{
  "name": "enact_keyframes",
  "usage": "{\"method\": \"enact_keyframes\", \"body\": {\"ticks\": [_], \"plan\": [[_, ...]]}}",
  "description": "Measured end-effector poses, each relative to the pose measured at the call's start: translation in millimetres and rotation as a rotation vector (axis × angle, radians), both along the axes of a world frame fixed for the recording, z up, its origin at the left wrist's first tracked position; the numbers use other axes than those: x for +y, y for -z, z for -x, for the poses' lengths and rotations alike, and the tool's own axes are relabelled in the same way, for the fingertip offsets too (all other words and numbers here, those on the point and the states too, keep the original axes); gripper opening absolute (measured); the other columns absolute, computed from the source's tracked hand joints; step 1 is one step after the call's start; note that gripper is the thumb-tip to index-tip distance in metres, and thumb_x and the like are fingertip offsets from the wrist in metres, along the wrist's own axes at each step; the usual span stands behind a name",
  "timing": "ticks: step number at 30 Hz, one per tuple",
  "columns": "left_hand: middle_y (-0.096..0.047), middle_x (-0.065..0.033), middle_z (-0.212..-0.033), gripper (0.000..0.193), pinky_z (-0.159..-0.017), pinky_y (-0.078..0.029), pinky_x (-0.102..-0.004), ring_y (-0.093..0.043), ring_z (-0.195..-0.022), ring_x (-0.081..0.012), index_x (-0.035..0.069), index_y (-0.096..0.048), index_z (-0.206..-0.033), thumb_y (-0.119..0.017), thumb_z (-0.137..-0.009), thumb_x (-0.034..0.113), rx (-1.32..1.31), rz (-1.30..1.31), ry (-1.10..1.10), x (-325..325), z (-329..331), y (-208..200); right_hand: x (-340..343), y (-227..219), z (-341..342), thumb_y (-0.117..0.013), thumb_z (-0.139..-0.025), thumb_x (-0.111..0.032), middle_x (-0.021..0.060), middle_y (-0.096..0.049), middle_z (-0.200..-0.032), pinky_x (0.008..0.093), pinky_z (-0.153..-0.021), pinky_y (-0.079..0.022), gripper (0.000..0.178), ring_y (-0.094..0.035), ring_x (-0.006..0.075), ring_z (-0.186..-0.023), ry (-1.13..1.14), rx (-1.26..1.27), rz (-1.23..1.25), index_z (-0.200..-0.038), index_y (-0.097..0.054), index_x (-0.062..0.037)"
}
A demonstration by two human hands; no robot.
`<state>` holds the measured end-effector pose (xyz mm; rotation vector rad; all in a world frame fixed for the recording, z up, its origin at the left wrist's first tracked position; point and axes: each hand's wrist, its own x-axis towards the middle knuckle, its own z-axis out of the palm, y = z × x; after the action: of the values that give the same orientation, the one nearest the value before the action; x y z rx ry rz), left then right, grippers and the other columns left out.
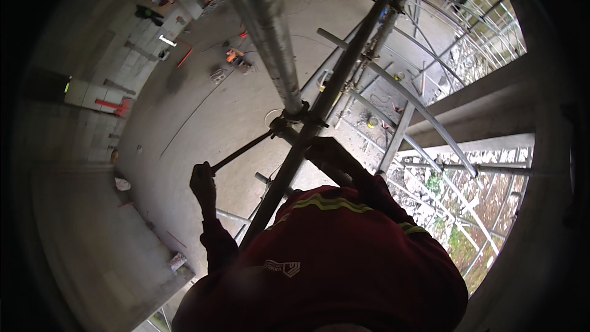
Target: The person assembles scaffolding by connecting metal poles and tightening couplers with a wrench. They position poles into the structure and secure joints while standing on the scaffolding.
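My left hand (203,185) is closed round the end of a long dark scaffold spanner (241,151). The spanner's other end meets a scaffold coupler (280,125) beside the foot of a thick grey upright tube (270,34). A second coupler (297,112) clasps that upright close to the joint. Just right of the couplers, my right hand (330,152) is curled against a dark scaffold tube (279,185) that runs diagonally past my body. Its fingertips are in shadow and partly hidden.
The concrete floor (203,117) lies well below, with an orange tool (235,56) and a cable on it. More scaffold tubes (424,114) cross at right, before an open edge over rubble (418,187). A block wall (117,80) stands at left.
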<state>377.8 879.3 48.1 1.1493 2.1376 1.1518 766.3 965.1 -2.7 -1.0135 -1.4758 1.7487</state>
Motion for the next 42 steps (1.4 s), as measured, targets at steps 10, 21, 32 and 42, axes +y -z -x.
{"method": "enact_keyframes", "body": {"ticks": [10,21,32,42], "plan": [[-0.063,-0.0115,-0.097,0.024,-0.06,-0.058,-0.0331,-0.068,-0.083,-0.0214,0.002,-0.055,-0.113,-0.052,-0.101,0.022,-0.915,-0.251,0.192,26.6,-104.4,90.4,19.1,-80.6,49.2,-0.058,-0.098,-0.019,0.0108,-0.066,-0.081,0.0363,-0.062,-0.056,0.021,-0.067,0.0229,-0.068,-0.032,-0.126,-0.255,-0.095,-0.066,-0.0003],[-0.066,-0.0099,-0.091,0.032,-0.053,-0.055,-0.0294,-0.07,-0.071,-0.019,0.001,-0.06,-0.119,-0.055,-0.101,0.027,-0.701,-0.046,0.172,44.3,-120.2,82.6,-6.4,-108.1,37.7,-0.064,-0.09,-0.015,0.0128,-0.068,-0.093,0.0431,-0.075,-0.055,0.022,-0.068,0.0321,-0.086,-0.334,-0.546,-0.921,-0.109,-0.065,-0.0047],[-0.064,-0.0066,-0.083,0.031,-0.046,-0.049,-0.0276,-0.063,-0.055,-0.0129,0.004,-0.063,-0.106,-0.054,-0.102,0.033,-0.569,0.082,0.342,53.4,-120.9,99.2,-7.4,-112.2,42.5,-0.066,-0.09,-0.02,0.0116,-0.067,-0.089,0.0436,-0.072,-0.055,0.025,-0.068,0.0308,-0.082,-0.319,-0.518,-0.847,-0.11,-0.065,-0.0059],[-0.064,-0.0066,-0.073,0.029,-0.047,-0.05,-0.0273,-0.062,-0.053,-0.0123,0.002,-0.068,-0.099,-0.054,-0.101,0.027,-0.662,0.022,0.402,57.5,-108.2,113.1,110.9,-107.1,185.7,-0.07,-0.089,-0.04,0.0085,-0.067,-0.08,0.0391,-0.064,-0.054,0.033,-0.068,0.0279,-0.075,0.218,-0.462,-1.124,-0.099,-0.064,-0.009]]}}
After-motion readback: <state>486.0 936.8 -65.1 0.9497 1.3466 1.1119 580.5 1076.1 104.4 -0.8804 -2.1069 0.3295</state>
